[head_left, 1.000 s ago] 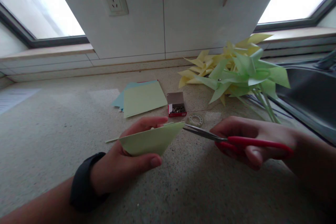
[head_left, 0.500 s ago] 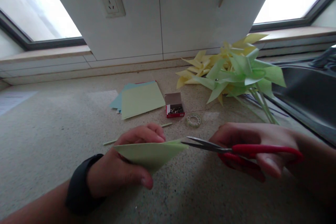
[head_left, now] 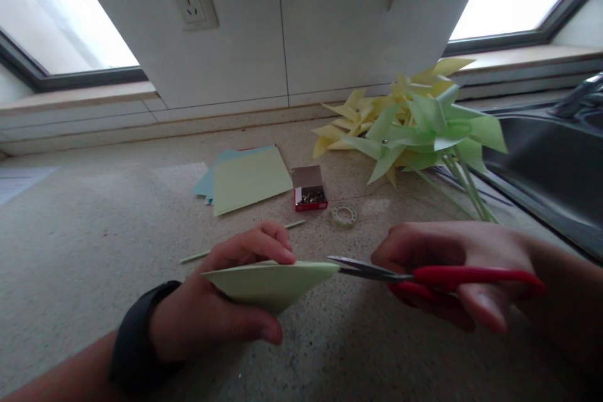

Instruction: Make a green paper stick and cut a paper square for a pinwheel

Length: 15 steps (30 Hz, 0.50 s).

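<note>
Folded pale-green paper triangle (head_left: 271, 281) pinched in left hand (head_left: 221, 311); right hand (head_left: 447, 264) grips red-handled scissors (head_left: 424, 275), blade tips at its corner, above speckled counter (head_left: 85, 245)

Speckled countertop (head_left: 85, 251), paper sheets (head_left: 245, 179), pin box (head_left: 308, 191), tape roll (head_left: 344, 215), pinwheels (head_left: 414, 129), thin stick (head_left: 195, 256)

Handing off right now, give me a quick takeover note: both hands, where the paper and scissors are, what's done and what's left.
Left hand: pinches the folded green paper above the counter.
Right hand: grips the red-handled scissors, blade tips at the paper's right corner.
Nearby: paper stack, pin box, tape roll, thin stick, finished pinwheels by the sink.
Done: paper folded, several pinwheels made.
Left: no cut is visible in the paper yet.
</note>
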{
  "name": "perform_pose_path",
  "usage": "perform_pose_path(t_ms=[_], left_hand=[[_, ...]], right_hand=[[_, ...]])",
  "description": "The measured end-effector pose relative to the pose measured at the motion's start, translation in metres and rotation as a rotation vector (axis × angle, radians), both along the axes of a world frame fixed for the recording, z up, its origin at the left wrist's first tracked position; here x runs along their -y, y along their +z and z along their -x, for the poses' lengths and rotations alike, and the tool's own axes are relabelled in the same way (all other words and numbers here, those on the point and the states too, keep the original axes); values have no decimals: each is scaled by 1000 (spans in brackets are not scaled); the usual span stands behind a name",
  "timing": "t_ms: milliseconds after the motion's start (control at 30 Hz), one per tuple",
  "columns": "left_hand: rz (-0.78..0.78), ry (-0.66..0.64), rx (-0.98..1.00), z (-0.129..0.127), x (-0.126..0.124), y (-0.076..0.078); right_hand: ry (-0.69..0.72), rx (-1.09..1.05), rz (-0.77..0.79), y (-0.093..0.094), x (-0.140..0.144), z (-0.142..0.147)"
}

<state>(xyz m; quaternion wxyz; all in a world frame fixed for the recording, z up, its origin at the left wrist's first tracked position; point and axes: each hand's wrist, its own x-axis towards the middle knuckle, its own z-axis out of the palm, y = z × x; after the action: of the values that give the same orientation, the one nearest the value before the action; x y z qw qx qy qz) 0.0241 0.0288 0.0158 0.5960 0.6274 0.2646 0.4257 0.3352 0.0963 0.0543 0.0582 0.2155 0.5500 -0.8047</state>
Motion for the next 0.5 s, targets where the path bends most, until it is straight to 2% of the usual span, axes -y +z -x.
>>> perform_pose_path(t_ms=[133, 333, 500], left_hand=[[-36, -1, -62, -1, 2, 3], [14, -46, -105, 0, 5, 8], [-16, -78, -133, 0, 4, 7]], right_hand=[[42, -44, 4, 1, 1, 2], [7, 78, 20, 7, 3, 3], [39, 87, -5, 1, 2, 4]])
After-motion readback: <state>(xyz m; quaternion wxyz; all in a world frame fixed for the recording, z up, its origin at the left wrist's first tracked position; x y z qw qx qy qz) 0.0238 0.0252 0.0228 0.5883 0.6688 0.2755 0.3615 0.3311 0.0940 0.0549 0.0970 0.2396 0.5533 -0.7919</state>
